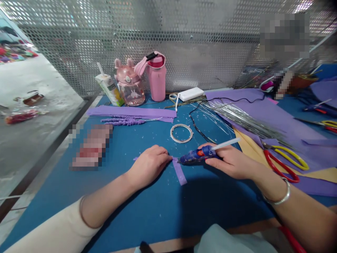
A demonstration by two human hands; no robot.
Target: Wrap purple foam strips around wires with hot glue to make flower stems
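In my right hand is a blue hot glue gun, a pale glue stick jutting from its back end. Its nozzle meets the top of a short purple strip on the table. My left hand is closed with its fingertips pinched at that same end. A bit of purple shows on the far side of the left hand, and most of what the fingers hold is hidden. Just beyond both hands lies a roll of white tape.
Purple strips and fuzzy purple stems lie at the back left, before a juice carton and two pink bottles. A white power bank, silver wires and red-yellow scissors sit to the right. Perforated metal stands behind.
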